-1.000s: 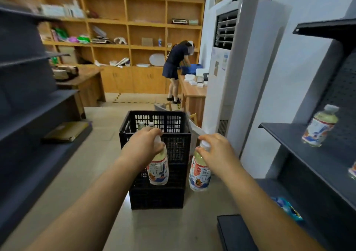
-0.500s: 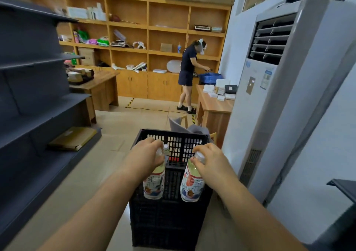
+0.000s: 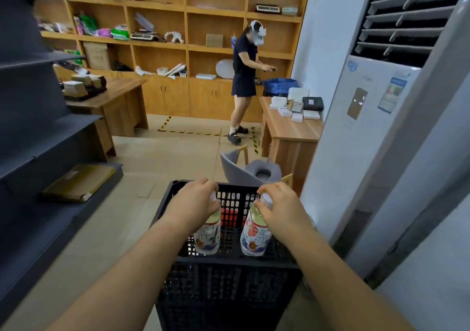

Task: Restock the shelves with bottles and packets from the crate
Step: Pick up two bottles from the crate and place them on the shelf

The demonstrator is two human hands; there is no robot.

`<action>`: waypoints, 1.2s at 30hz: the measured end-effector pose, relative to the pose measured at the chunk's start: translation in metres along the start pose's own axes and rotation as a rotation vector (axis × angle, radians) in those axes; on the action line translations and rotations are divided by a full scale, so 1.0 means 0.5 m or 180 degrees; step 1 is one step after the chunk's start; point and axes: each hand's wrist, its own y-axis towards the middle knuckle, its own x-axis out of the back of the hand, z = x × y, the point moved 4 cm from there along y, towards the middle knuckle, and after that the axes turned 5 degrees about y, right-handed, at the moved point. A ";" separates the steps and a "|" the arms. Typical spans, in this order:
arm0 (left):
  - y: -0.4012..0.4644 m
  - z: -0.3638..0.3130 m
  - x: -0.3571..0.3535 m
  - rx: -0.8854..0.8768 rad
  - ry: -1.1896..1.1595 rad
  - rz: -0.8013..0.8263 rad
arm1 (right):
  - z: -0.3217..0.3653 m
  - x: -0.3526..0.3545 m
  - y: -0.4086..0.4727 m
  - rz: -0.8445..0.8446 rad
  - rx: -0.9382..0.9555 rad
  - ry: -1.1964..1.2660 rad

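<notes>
A black plastic crate (image 3: 229, 282) stands on the floor right in front of me. My left hand (image 3: 192, 206) grips the cap end of a drink bottle (image 3: 208, 236) with a pale liquid and a printed label, hanging over the crate's opening. My right hand (image 3: 282, 208) grips the top of a second matching bottle (image 3: 254, 239) beside it, also over the crate. Something red shows through the crate's far wall. Dark grey store shelves (image 3: 38, 137) run along the left.
A tall white air conditioner (image 3: 381, 117) stands close on the right. A grey chair (image 3: 244, 170) sits just behind the crate, a wooden desk (image 3: 290, 132) beyond it. A person (image 3: 244, 76) stands by wooden wall shelving (image 3: 203, 25). A flat cardboard piece (image 3: 78, 183) lies on the lowest left shelf.
The view has swung left and closer to the crate; the right-hand shelf with its bottle has gone out of view. Both bottles have stayed in my hands, now above the crate's opening.
</notes>
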 end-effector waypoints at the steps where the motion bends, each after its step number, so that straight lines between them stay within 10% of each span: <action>1: 0.028 0.003 -0.019 0.0022 -0.0008 0.0054 | -0.023 -0.014 0.025 0.0003 0.0006 0.0024; 36: 0.436 0.131 -0.737 0.0228 0.0226 0.1620 | -0.540 -0.570 0.321 0.1244 -0.0839 -0.0399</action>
